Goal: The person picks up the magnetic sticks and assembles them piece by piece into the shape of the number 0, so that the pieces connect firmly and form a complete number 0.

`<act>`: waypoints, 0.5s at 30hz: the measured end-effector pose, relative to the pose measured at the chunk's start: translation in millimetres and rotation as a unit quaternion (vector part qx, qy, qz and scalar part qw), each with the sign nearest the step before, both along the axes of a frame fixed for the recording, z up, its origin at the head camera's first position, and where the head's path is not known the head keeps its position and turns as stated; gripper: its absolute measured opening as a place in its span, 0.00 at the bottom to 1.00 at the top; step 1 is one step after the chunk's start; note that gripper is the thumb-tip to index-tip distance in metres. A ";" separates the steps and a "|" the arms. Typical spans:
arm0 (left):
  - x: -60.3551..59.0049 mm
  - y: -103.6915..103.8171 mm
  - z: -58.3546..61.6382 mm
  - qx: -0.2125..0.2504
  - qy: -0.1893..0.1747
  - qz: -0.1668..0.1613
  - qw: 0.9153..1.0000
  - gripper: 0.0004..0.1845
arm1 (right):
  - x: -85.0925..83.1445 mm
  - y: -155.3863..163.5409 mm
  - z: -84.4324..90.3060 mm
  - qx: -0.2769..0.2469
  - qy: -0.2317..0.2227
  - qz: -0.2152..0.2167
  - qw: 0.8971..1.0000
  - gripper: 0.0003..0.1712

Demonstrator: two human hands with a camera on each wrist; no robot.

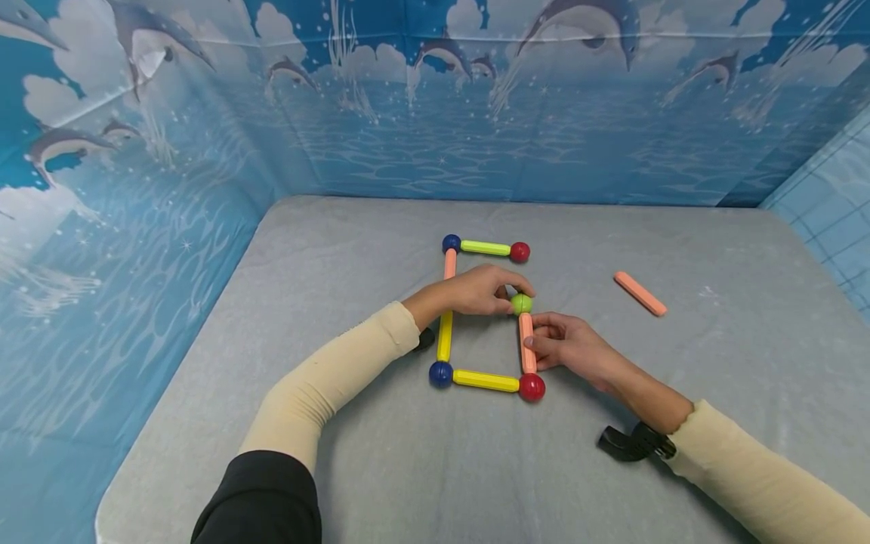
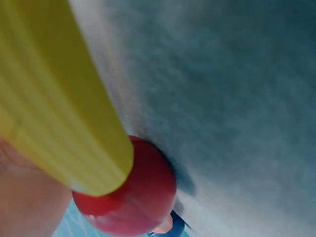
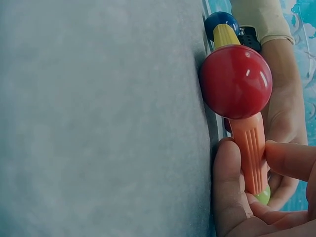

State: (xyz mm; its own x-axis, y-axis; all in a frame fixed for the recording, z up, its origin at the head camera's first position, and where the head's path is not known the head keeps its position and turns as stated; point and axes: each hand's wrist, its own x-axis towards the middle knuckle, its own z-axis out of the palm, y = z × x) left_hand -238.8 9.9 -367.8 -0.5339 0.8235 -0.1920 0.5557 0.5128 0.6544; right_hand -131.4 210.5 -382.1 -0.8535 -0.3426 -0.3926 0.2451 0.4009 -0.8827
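My left hand [image 1: 484, 291] reaches over the left side of a stick-and-ball frame and holds a light green ball [image 1: 522, 304] by thumb and fingers. Directly below that ball, my right hand [image 1: 571, 346] pinches a ridged orange stick [image 1: 527, 344], thumb on one side and fingers on the other, as the right wrist view also shows. The stick's near end meets a red ball [image 3: 236, 82]; its far end is at the green ball. Under my left wrist, the left wrist view shows a yellow stick [image 2: 64, 113] against another red ball [image 2: 140, 197], hidden from the head view.
A yellow stick [image 1: 485, 380] joins the near red ball to a blue ball [image 1: 440, 374]. At the back, a lime stick [image 1: 485, 248] links a blue ball [image 1: 451, 242] and a red ball [image 1: 519, 252]. A loose orange stick [image 1: 640, 293] lies right on the grey table [image 1: 714, 363].
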 end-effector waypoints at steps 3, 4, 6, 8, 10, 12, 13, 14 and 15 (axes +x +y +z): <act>-0.2 -0.4 0.0 0.004 -0.004 -0.001 1.000 0.22 | -0.8 -0.4 -0.1 0.003 0.000 0.001 1.000 0.30; -0.1 -0.5 0.0 0.005 -0.004 -0.002 1.000 0.22 | -1.0 -0.5 -0.1 0.003 -0.001 0.002 1.000 0.30; 0.1 -0.7 0.1 0.008 -0.005 -0.003 1.000 0.22 | -1.3 -0.7 0.0 0.004 -0.002 0.003 1.000 0.30; 0.2 -1.0 -0.1 0.010 -0.005 -0.002 1.000 0.22 | -1.5 -1.0 0.0 0.005 -0.003 0.003 1.000 0.30; 0.1 -1.5 -0.6 0.009 -0.005 0.001 1.000 0.22 | -1.8 -1.4 -0.3 0.006 -0.004 0.002 1.000 0.30; 0.3 -2.4 -0.4 0.009 -0.007 0.006 1.000 0.22 | -1.9 -1.8 -0.5 0.009 -0.005 0.001 1.000 0.31; 0.5 -3.4 0.1 0.009 -0.009 0.010 1.000 0.23 | -2.0 -2.0 -0.6 0.011 -0.005 0.000 1.000 0.31; 0.3 -4.6 0.7 0.010 -0.012 0.014 1.000 0.23 | -2.1 -2.3 -0.8 0.013 -0.004 0.000 1.000 0.31; 0.1 -6.3 1.7 0.011 -0.014 0.020 1.000 0.23 | -2.1 -2.7 -0.7 0.016 -0.004 0.000 1.000 0.31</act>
